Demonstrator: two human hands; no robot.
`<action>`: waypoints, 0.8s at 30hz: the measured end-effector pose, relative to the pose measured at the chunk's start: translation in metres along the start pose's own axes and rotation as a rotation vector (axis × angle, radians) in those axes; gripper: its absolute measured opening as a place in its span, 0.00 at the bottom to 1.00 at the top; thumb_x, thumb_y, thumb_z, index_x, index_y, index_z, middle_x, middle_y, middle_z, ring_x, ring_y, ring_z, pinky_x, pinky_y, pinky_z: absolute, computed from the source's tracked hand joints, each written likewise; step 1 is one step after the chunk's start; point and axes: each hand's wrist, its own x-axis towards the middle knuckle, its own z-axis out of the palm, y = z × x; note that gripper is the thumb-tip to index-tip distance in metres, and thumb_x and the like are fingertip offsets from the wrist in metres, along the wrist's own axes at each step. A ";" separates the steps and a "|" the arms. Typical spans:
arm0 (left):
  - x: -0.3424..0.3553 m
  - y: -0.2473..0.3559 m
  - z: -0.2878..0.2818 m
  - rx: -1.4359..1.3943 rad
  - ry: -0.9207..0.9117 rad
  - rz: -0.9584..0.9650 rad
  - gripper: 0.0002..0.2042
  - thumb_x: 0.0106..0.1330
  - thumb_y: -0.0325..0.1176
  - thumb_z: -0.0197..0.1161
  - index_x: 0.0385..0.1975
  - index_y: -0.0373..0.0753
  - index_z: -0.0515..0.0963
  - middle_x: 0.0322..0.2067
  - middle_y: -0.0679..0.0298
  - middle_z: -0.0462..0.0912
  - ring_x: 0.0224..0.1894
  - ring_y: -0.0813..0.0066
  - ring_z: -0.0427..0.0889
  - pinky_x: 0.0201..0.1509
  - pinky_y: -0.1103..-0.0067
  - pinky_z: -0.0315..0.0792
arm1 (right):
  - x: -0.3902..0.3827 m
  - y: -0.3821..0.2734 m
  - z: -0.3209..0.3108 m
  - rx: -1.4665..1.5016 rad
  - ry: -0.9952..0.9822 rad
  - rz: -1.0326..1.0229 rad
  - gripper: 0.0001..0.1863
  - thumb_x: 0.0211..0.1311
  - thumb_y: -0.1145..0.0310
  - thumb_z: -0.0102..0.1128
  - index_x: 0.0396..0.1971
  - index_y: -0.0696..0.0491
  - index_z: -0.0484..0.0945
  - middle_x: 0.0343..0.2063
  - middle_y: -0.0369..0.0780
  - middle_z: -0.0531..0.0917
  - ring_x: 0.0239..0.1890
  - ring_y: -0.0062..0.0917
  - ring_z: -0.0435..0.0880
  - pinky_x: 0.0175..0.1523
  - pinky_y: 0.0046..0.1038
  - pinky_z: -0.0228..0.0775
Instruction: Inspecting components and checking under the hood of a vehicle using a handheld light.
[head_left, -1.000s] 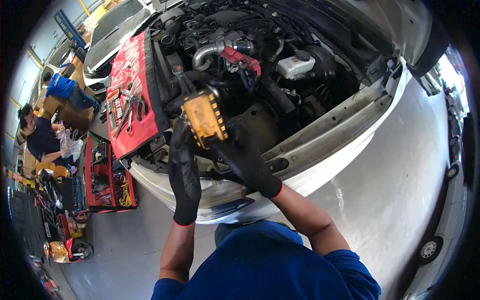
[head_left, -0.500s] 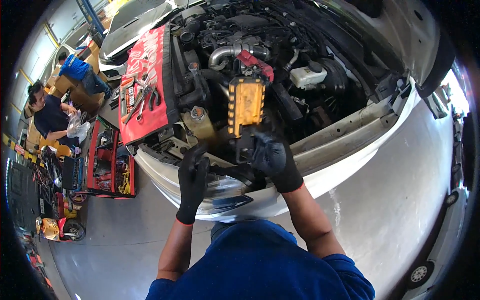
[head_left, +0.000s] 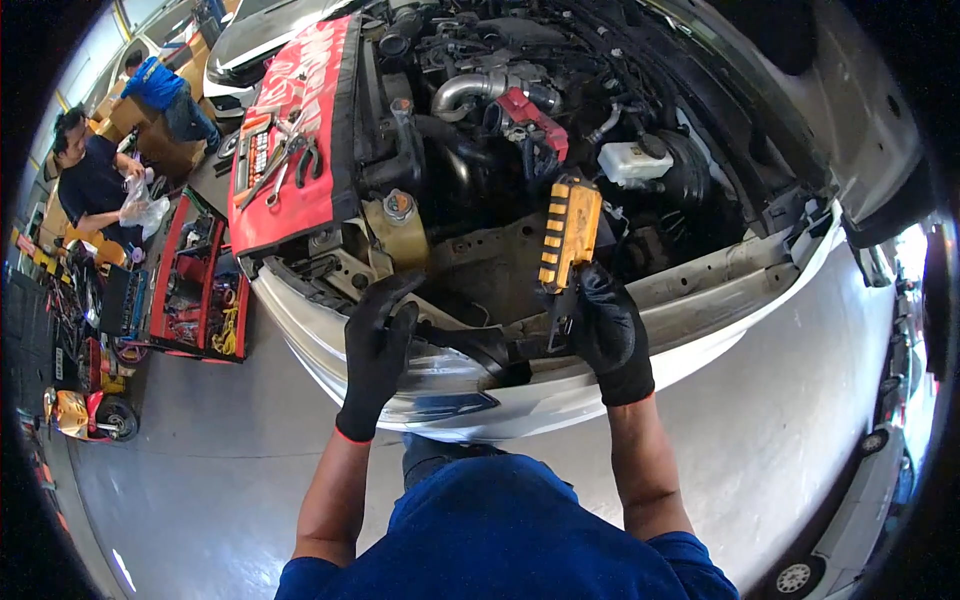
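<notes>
R-hand grip (head_left: pixel 608 335) clasping ylw/blk device (head_left: pixel 574 232), L hand (head_left: pixel 376 345) loose, fingers parted, red mat (head_left: pixel 285 226) w/ wht lettering

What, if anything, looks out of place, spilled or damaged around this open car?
Nothing clearly looks spilled or damaged. One slightly untidy spot is the red cloth at upper left, where hand tools lie crossed over one another. The yellow device in the right hand shows no visible break.
</notes>
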 end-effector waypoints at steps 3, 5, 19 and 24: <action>-0.001 -0.001 0.002 0.062 0.009 -0.005 0.15 0.68 0.27 0.58 0.55 0.36 0.78 0.51 0.53 0.82 0.54 0.61 0.80 0.60 0.71 0.70 | -0.003 -0.001 -0.001 0.122 -0.068 0.017 0.24 0.74 0.63 0.52 0.64 0.58 0.66 0.55 0.47 0.78 0.55 0.33 0.80 0.61 0.34 0.75; -0.001 -0.003 0.003 0.027 0.012 -0.028 0.15 0.68 0.27 0.58 0.54 0.36 0.79 0.50 0.53 0.82 0.54 0.60 0.80 0.60 0.71 0.70 | -0.005 -0.003 -0.001 0.245 -0.084 0.063 0.23 0.74 0.65 0.53 0.64 0.58 0.66 0.54 0.48 0.79 0.55 0.34 0.81 0.60 0.35 0.76; -0.004 -0.005 -0.001 -0.133 -0.049 -0.006 0.13 0.71 0.25 0.56 0.53 0.35 0.79 0.47 0.59 0.83 0.45 0.76 0.78 0.49 0.80 0.73 | -0.009 0.014 -0.015 0.006 -0.135 -0.188 0.31 0.66 0.69 0.63 0.67 0.53 0.63 0.56 0.45 0.76 0.57 0.36 0.78 0.64 0.41 0.72; -0.006 -0.004 -0.005 -0.208 -0.054 -0.033 0.14 0.65 0.25 0.59 0.50 0.37 0.81 0.44 0.54 0.85 0.45 0.60 0.83 0.49 0.72 0.75 | -0.013 0.023 -0.046 0.152 -0.399 -0.261 0.29 0.63 0.66 0.68 0.62 0.48 0.68 0.56 0.41 0.75 0.55 0.36 0.77 0.55 0.38 0.77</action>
